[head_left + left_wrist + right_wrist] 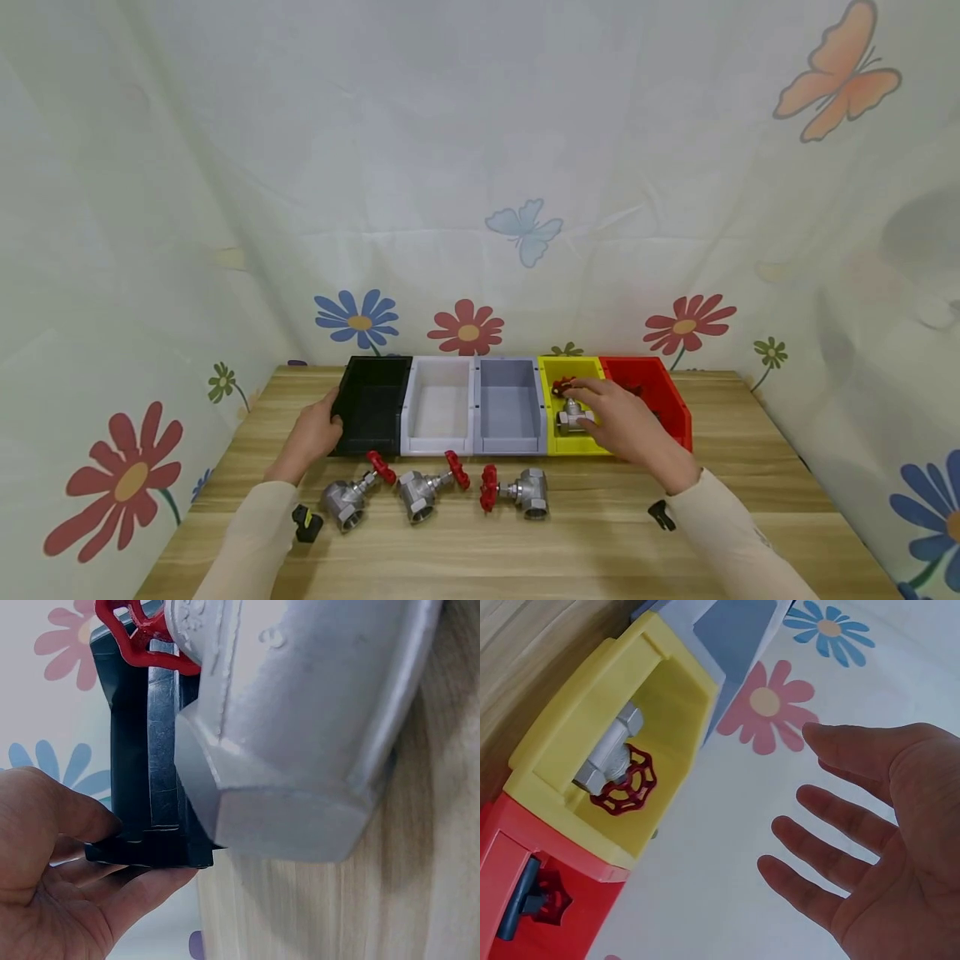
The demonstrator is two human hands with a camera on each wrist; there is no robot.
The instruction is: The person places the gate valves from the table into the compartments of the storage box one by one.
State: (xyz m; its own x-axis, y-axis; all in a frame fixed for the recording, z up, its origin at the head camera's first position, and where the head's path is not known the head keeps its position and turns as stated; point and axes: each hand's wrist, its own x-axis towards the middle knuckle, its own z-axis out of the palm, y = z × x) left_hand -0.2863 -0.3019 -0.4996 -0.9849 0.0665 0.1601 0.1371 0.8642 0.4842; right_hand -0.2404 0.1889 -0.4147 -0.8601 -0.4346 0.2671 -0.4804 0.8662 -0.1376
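My left hand [313, 433] grips the side wall of the black bin [371, 408] at the left end of the row; in the left wrist view the thumb and fingers pinch its rim. Over the yellow bin [579, 447] hovers my right hand [626, 421], its fingers spread and holding nothing. Inside that bin lies a silver valve [611, 754] with a red handwheel [630, 784]. A silver valve [300, 712] looms large in the left wrist view, in front of the black bin.
A white bin [438, 408], a grey bin [510, 408] and a red bin [678, 417] complete the row. Several red-handled valves, such as the rightmost one [531, 493], lie before it on the wooden table [480, 558]. Small black clips [306, 523] sit beside both forearms. A dark valve [525, 900] lies in the red bin.
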